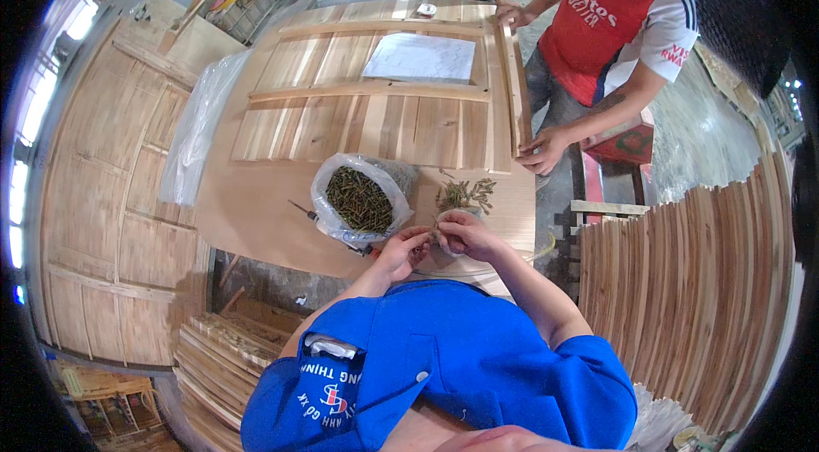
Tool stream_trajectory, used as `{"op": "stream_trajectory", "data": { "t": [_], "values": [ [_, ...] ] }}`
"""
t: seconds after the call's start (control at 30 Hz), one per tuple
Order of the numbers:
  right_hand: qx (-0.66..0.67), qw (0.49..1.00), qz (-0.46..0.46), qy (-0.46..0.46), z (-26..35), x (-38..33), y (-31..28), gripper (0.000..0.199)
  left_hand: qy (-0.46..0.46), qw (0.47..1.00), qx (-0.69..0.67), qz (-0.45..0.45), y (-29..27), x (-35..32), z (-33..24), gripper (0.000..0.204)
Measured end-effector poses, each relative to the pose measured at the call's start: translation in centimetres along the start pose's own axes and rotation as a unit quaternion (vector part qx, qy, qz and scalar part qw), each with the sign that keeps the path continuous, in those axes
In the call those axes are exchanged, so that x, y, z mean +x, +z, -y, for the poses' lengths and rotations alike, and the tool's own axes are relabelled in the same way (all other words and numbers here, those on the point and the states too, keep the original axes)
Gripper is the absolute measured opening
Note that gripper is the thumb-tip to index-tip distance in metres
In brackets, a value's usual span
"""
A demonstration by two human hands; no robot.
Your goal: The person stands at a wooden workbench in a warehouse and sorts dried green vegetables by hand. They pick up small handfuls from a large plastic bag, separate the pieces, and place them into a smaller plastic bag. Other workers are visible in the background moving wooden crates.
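Note:
My left hand and my right hand meet at the near edge of a wooden workbench, fingers pinched together on a few small dark screws between them. Just behind the left hand stands an open clear plastic bag of screws. Behind the right hand lies a loose pile of screws on the wood. My blue sleeves reach up from below.
A slatted wooden panel with a white paper sheet lies on the bench. A person in a red shirt grips its right rail; another in green stands behind. Stacked slats stand right, panels left, a plastic sheet beside.

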State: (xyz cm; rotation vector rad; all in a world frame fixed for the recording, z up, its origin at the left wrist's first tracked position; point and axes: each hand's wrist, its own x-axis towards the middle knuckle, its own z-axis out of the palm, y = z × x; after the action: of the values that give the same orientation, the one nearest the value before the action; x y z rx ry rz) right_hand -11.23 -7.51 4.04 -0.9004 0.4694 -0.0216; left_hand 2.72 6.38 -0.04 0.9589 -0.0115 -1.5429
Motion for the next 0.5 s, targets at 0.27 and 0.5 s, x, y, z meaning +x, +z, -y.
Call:
{"op": "stream_trajectory", "data": {
  "t": [0.27,0.5],
  "values": [
    [-0.144,0.984,-0.086,-0.052,-2.8,-1.2,-2.2,0.013,-0.014,0.995,0.098,0.029,1.9,1.2,-0.2,0.025],
    [-0.262,0.954,-0.091,-0.111,-3.6,0.6,-3.2,0.02,-0.03,0.986,0.156,0.054,1.8,2.4,-1.1,0.025]
  ]
}}
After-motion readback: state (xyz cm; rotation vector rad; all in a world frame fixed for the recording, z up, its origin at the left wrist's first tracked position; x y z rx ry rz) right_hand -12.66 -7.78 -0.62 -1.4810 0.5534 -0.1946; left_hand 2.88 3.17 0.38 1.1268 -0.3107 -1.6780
